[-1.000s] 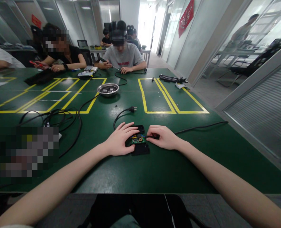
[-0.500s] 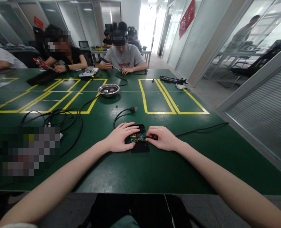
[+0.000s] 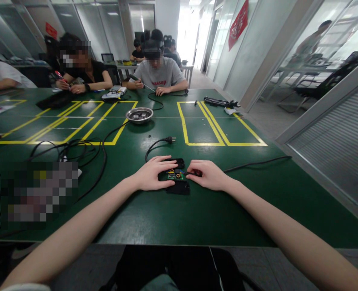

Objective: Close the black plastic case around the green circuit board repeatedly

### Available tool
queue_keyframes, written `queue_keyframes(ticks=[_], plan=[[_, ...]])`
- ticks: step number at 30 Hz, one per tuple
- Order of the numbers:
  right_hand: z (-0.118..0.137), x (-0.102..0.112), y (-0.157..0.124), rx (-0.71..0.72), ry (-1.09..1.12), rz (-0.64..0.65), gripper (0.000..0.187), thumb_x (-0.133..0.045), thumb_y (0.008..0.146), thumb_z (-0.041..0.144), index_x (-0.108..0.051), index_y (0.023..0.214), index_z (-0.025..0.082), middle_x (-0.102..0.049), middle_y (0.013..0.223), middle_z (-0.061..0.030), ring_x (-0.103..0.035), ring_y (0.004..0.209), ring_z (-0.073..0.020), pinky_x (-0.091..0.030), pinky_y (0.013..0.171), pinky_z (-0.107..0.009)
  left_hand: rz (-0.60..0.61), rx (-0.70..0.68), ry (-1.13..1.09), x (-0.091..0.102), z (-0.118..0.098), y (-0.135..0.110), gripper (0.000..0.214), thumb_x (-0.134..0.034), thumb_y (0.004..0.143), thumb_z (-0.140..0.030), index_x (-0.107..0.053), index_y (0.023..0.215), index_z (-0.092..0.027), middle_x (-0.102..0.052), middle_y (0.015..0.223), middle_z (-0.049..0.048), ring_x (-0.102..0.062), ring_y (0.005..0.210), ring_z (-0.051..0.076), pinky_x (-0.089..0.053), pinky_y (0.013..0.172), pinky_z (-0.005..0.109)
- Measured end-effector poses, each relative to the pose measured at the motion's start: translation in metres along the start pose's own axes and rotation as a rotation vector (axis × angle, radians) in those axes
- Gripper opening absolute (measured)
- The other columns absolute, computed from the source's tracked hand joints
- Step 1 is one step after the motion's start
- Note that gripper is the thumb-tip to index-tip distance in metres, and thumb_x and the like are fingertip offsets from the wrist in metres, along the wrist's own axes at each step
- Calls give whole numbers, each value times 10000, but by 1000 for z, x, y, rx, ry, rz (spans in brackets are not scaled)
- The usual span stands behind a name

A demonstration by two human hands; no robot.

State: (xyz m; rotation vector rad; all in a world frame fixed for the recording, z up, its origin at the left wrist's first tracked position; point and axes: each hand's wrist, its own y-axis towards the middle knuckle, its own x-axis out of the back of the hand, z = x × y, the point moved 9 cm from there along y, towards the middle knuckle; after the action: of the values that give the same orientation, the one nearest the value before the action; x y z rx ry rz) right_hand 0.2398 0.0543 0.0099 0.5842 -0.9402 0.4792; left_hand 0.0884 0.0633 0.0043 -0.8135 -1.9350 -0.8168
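Note:
A small green circuit board [image 3: 175, 175] with ring-shaped coils lies on the table between two black plastic case halves, one beyond it [image 3: 179, 162] and one nearer me [image 3: 179, 188]. Stretched out around the board's left side, my left hand [image 3: 151, 173] has its fingers over the far half and its thumb by the near one; its palm hides the board's left end. My right hand [image 3: 210, 175] is closed in a pinch on a black cable [image 3: 251, 165] at the board's right end. The cable runs off to the right behind that hand.
Beyond my hands lies a cord with a black plug [image 3: 169, 140]. A metal bowl [image 3: 139, 115] holds small metal parts. Coiled black cables [image 3: 76, 150] and a blurred object [image 3: 39, 192] lie left. Yellow tape marks the green table [image 3: 179, 226]. Co-workers sit opposite, one with a screwdriver-like tool.
My hands stay almost in place around the circuit board; the left thumb shifts slightly. At the far left, a co-worker's hand with a red tool has moved a little.

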Motion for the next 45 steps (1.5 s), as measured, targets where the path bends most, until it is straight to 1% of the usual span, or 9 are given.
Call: queue_keyframes(ticks=[11, 23, 27, 29, 31, 34, 37, 42, 45], plan=[[0, 0, 1, -6, -5, 0, 134, -698, 906, 202, -625, 794, 191, -603, 771, -1, -531, 658, -135, -377, 630, -252, 13, -10, -2, 1, -2, -1, 639, -702, 871, -355, -570, 1487, -248, -565, 1560, 85, -423, 1517, 334, -365, 1235, 558], [1, 1, 1, 13, -16, -1, 119, -712, 911, 212, -650, 810, 198, -614, 779, -2, -559, 673, -145, -392, 641, -257, 5, -8, -41, 3, 1, -2, 570, -693, 882, -367, -598, 1434, -261, -584, 1541, 92, -416, 1520, 336, -373, 1229, 567], [1, 2, 1, 14, -14, -7, 119, -717, 910, 217, -653, 811, 193, -621, 786, -6, -566, 686, -146, -400, 648, -257, -56, -40, -54, 12, -5, -2, 568, -661, 904, -396, -572, 1440, -232, -582, 1529, 117, -443, 1491, 334, -391, 1218, 546], [1, 2, 1, 17, -14, -11, 125, -718, 913, 220, -651, 812, 191, -621, 791, -8, -567, 696, -148, -402, 653, -257, -123, -40, -50, 22, -5, -4, 474, -633, 907, -382, -617, 1345, -202, -627, 1443, 139, -536, 1388, 320, -446, 1171, 506], [2, 2, 1, 24, -9, -17, 122, -711, 924, 223, -653, 821, 190, -625, 806, -12, -570, 708, -150, -407, 660, -258, -171, 13, -13, 30, 1, -7, 323, -628, 863, -331, -664, 1151, -191, -679, 1261, 131, -635, 1192, 288, -526, 1055, 448], [2, 3, 1, 31, 1, -27, 110, -701, 937, 225, -659, 842, 191, -638, 829, -17, -581, 714, -149, -414, 667, -258, -134, 77, 48, 33, 11, -12, 169, -607, 795, -271, -639, 948, -205, -676, 941, 54, -657, 897, 226, -562, 831, 353], [0, 2, 1, 17, 3, -27, 102, -700, 948, 251, -672, 870, 193, -669, 845, -25, -605, 722, -154, -421, 671, -260, -92, 93, 80, 34, 14, -14, 107, -575, 843, -270, -639, 893, -200, -659, 893, 45, -637, 846, 200, -536, 775, 309], [-7, 2, 1, -45, -19, -15, 126, -641, 998, 323, -691, 965, 213, -708, 827, -21, -631, 715, -163, -408, 674, -260, -81, 59, 159, 34, 6, -11, 204, -503, 924, -289, -625, 784, -204, -645, 809, 46, -614, 809, 197, -490, 730, 291], [-12, 9, 0, -75, -69, -29, 326, -509, 1058, 353, -642, 799, 209, -666, 729, -21, -601, 662, -164, -368, 658, -270, -112, 114, 183, 38, 9, -11, 384, -416, 991, -309, -533, 640, -204, -574, 668, 23, -565, 679, 168, -424, 655, 272]])
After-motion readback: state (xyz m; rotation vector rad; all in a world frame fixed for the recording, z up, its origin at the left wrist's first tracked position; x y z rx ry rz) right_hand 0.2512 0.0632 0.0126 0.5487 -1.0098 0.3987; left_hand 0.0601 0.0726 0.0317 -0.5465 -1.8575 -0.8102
